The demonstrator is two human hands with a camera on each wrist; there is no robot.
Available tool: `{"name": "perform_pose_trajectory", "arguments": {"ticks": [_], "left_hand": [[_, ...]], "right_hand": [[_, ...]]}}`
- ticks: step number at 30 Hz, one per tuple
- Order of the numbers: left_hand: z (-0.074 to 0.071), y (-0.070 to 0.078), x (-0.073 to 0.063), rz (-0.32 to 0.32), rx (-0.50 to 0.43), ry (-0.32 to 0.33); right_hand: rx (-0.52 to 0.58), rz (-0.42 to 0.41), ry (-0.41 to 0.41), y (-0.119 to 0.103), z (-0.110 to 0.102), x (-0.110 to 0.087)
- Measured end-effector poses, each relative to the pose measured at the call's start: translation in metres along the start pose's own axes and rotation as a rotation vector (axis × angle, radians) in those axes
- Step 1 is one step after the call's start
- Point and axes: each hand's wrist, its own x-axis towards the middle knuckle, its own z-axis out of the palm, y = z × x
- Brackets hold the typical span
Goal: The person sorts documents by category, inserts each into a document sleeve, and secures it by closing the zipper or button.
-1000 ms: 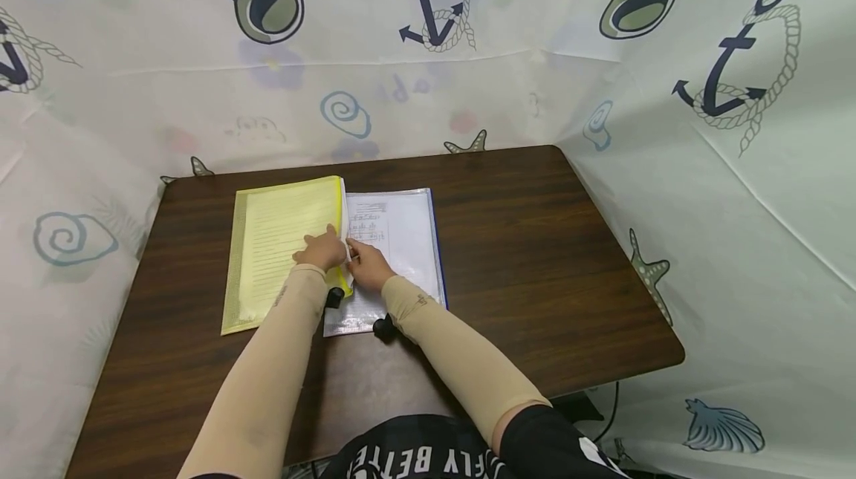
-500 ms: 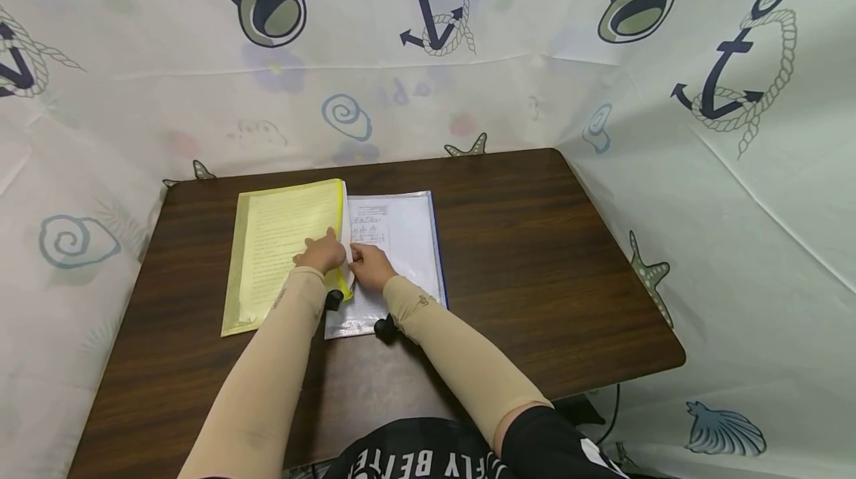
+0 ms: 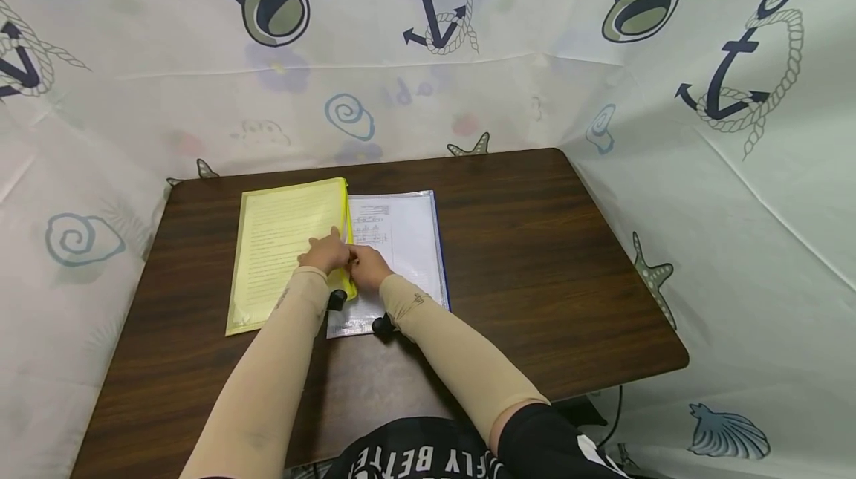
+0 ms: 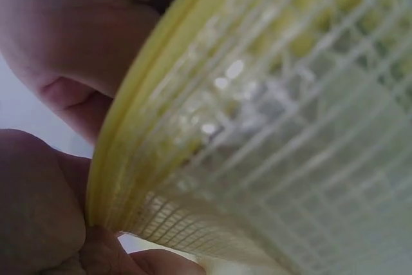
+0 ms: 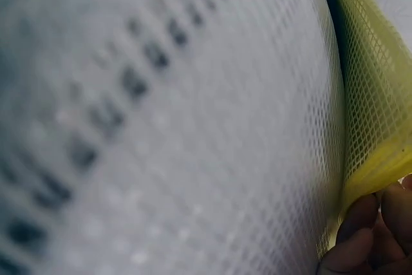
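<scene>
A yellow mesh zipper pouch (image 3: pixel 277 241) with a lined sheet inside lies on the table's left half. Its right edge is lifted and curved, and carries a yellow zipper band (image 4: pixel 138 69). My left hand (image 3: pixel 325 252) grips that edge, its index finger pointing forward over the pouch. Just to the right, my right hand (image 3: pixel 368 268) pinches the same edge with its fingertips (image 5: pixel 357 236). Both hands nearly meet there. Under the lifted edge, partly covered, lies a clear mesh pouch (image 3: pixel 411 249) with a blue right edge and a printed sheet inside.
Both pouches lie on a dark wood table (image 3: pixel 535 264). A patterned curtain (image 3: pixel 521 93) hangs along the back and right side. Small black wrist cameras sit under both forearms. A dark cable (image 3: pixel 615 412) hangs below the table's right front edge.
The white paper that stuck out of the yellow pouch's right edge no longer shows; the lined sheet reaches farther left inside. My right hand has come closer to the left hand.
</scene>
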Motion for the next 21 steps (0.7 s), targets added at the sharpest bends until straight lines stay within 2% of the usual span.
{"name": "perform_pose_trajectory", "arguments": {"ticks": [5,8,12,15,17,21], "left_hand": [[-0.001,0.0,0.0,0.013,-0.001,-0.016],[-0.004,-0.004,-0.001,0.021,0.028,-0.053],[-0.006,-0.012,-0.003,0.047,0.165,-0.102],[-0.009,-0.016,-0.004,0.083,0.282,-0.115],[-0.011,-0.016,-0.004,0.102,0.334,-0.111],[-0.009,-0.016,-0.004,0.123,0.393,-0.05]], "right_hand": [[-0.005,0.015,-0.03,-0.001,-0.004,0.0],[-0.016,0.01,-0.06,0.001,-0.003,0.004],[0.02,0.027,-0.116,0.006,-0.005,0.013],[0.061,0.081,-0.161,0.008,-0.012,0.02],[0.046,0.1,-0.173,0.01,-0.017,0.026],[0.038,0.137,-0.19,0.011,-0.029,0.042]]}}
